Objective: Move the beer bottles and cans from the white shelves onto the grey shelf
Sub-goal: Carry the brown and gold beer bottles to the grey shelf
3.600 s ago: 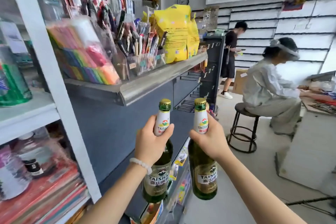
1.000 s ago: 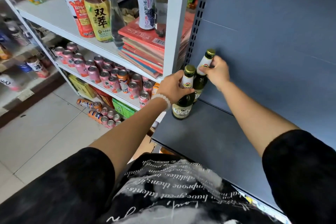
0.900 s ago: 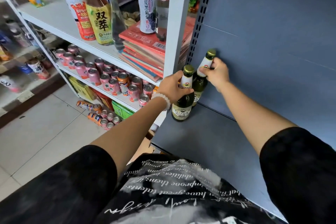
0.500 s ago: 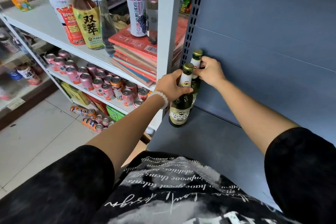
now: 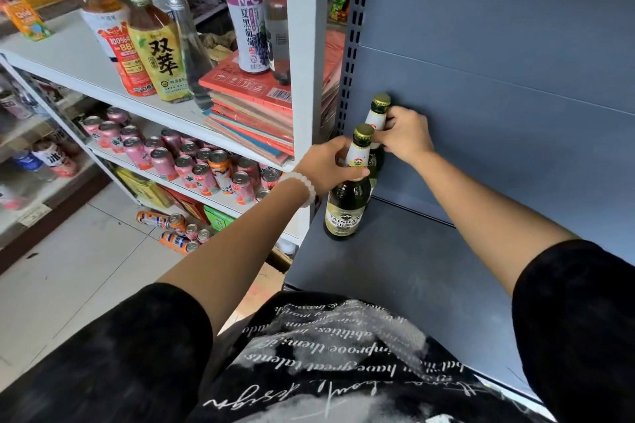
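Observation:
Two green beer bottles with gold caps stand upright in the back left corner of the grey shelf [image 5: 412,268]. My left hand [image 5: 330,165] grips the neck of the nearer beer bottle [image 5: 347,203], whose base rests on the shelf board. Behind it, my right hand [image 5: 405,134] holds the neck of the farther beer bottle [image 5: 378,113], close to the grey back panel; its lower body is mostly hidden by the nearer bottle. The white shelves [image 5: 86,55] stand to the left.
The white shelves carry tall drink bottles [image 5: 158,51], a stack of red books [image 5: 254,106] and several pink and orange cans [image 5: 192,165] one level down. More cans [image 5: 175,230] lie on the tiled floor. The white upright post [image 5: 305,45] stands right beside the bottles.
Earlier I carried both bottles in the aisle. Over the last second both came down into the shelf's back corner and the right-hand one went from tilted to upright. Both hands kept their grip.

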